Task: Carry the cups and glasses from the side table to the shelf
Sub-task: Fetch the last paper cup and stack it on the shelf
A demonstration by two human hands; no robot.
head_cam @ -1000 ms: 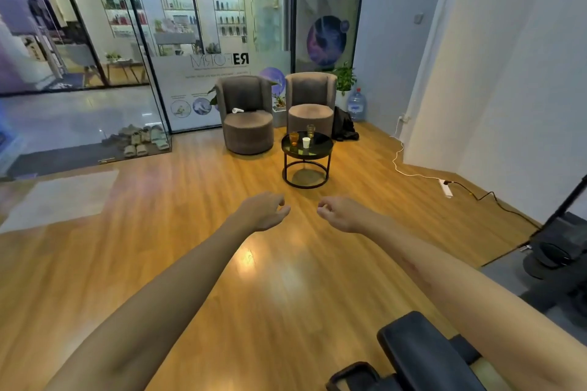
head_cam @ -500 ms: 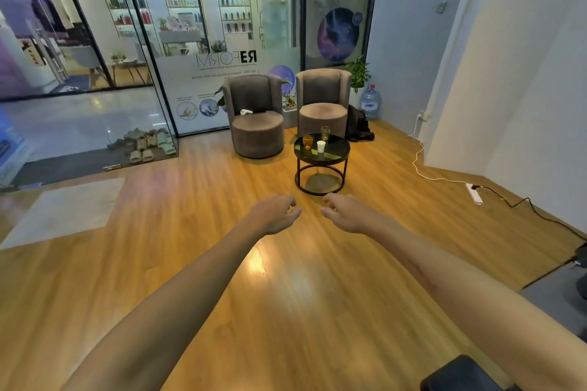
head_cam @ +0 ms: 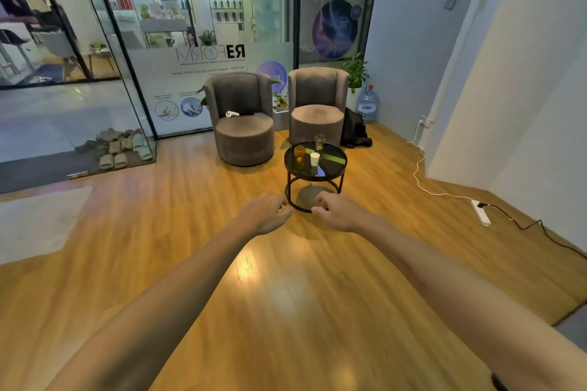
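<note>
Wooden flooring extends to a round dark surface [head_cam: 333,165] at 12 o'clock, carrying an amber glass [head_cam: 299,153], a clear glass [head_cam: 319,141] and a white cup [head_cam: 314,159]. The left hand [head_cam: 265,213] and right hand [head_cam: 336,211] are empty, fingers loosely curled. Risk: closely grouped vessels may topple if reached hastily.

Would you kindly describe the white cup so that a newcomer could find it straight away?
Look in front of the two grey-brown round armchairs for the small round black glass-topped side table. Three drinking vessels stand on it; the small white paper cup is the one nearest the viewer. It alone is opaque white: the amber glass to its left and the clear glass behind are see-through.
</note>
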